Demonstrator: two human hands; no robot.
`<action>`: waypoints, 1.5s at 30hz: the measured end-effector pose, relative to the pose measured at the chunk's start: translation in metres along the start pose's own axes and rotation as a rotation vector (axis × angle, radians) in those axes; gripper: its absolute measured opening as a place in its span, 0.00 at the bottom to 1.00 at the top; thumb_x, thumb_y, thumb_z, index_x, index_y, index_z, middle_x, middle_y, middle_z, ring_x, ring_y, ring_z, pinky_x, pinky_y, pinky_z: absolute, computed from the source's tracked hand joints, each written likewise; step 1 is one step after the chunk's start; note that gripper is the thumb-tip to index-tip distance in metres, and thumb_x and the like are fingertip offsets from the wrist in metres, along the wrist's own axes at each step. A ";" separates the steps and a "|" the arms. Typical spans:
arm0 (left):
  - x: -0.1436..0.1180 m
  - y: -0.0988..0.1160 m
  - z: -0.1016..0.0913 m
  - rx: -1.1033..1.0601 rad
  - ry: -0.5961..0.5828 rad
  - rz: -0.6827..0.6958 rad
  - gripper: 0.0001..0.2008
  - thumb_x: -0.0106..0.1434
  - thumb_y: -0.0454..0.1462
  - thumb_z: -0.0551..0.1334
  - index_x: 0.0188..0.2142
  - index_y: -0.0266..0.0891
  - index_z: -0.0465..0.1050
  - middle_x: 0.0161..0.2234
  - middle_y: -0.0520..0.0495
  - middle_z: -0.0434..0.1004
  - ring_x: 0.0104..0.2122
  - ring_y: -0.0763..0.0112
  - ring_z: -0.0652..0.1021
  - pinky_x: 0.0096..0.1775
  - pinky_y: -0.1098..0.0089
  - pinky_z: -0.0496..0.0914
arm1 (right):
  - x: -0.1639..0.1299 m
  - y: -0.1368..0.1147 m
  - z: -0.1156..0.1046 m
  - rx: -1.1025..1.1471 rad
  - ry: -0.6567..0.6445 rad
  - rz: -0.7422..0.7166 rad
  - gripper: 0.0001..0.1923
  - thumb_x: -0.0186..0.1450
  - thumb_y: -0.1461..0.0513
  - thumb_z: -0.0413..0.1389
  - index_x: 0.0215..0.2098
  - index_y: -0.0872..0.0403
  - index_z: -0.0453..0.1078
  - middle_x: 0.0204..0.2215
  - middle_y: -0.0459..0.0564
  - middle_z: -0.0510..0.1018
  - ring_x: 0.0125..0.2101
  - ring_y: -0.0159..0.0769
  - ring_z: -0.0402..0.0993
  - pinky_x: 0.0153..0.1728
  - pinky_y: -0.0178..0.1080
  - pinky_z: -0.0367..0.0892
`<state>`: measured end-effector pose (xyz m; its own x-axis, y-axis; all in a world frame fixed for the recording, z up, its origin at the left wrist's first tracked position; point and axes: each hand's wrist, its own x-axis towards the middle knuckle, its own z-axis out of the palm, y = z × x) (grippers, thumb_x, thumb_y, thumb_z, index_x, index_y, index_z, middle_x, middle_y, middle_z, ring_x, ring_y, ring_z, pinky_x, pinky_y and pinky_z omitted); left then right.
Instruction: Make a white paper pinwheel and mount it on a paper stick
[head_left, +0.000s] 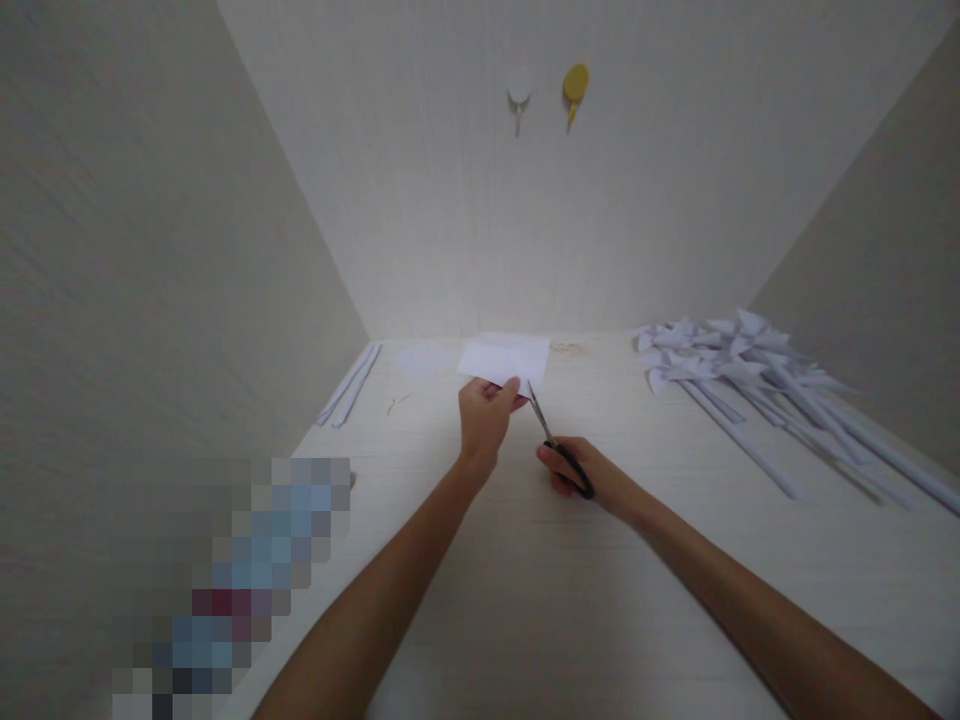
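We hold a thin white rectangular sheet of paper (507,358) up off the pale wood-grain counter (525,580), near the back wall. Our left hand (486,415) pinches its near edge, the fingers pressed together on the paper. Our right hand (581,478) is closed through the black loops of a pair of black-handled steel scissors (555,446), whose blades point up at the sheet's lower edge, just beside the left thumb.

That closeness is the first risk — the tips could nick the thumb if the cut starts too near it. The sheet is gripped at one spot only, so it may sag or twist and the cut wander. Whether the blades are parted we cannot tell.

Well apart to the right lies a heap of white folded-paper pinwheels on rolled paper sticks (742,375) — a wide elbow swing might scatter them.
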<state>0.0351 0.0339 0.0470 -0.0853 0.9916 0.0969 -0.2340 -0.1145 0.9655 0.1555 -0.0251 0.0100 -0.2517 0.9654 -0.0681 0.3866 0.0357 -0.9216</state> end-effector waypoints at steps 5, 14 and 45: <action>0.001 0.000 0.001 0.029 -0.004 0.020 0.09 0.47 0.33 0.62 0.16 0.34 0.63 0.14 0.55 0.64 0.20 0.75 0.74 0.28 0.73 0.73 | 0.000 -0.002 0.000 0.023 0.006 0.016 0.27 0.54 0.41 0.44 0.15 0.54 0.56 0.10 0.42 0.60 0.12 0.24 0.53 0.15 0.32 0.48; 0.003 0.001 -0.003 0.041 -0.044 0.052 0.07 0.48 0.34 0.61 0.18 0.34 0.65 0.16 0.54 0.67 0.23 0.74 0.75 0.29 0.72 0.73 | 0.001 -0.002 -0.001 0.036 -0.008 0.011 0.27 0.54 0.40 0.44 0.15 0.54 0.56 0.10 0.42 0.61 0.12 0.24 0.53 0.15 0.32 0.48; 0.000 -0.003 -0.003 0.112 -0.038 0.125 0.10 0.48 0.36 0.61 0.16 0.34 0.64 0.16 0.53 0.69 0.20 0.75 0.74 0.27 0.74 0.73 | 0.002 0.001 0.003 -0.031 0.053 0.070 0.24 0.57 0.45 0.46 0.16 0.54 0.55 0.10 0.41 0.60 0.12 0.24 0.53 0.15 0.31 0.49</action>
<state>0.0331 0.0344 0.0439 -0.0701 0.9719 0.2247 -0.1138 -0.2315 0.9661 0.1529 -0.0239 0.0080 -0.1757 0.9782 -0.1110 0.4294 -0.0253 -0.9027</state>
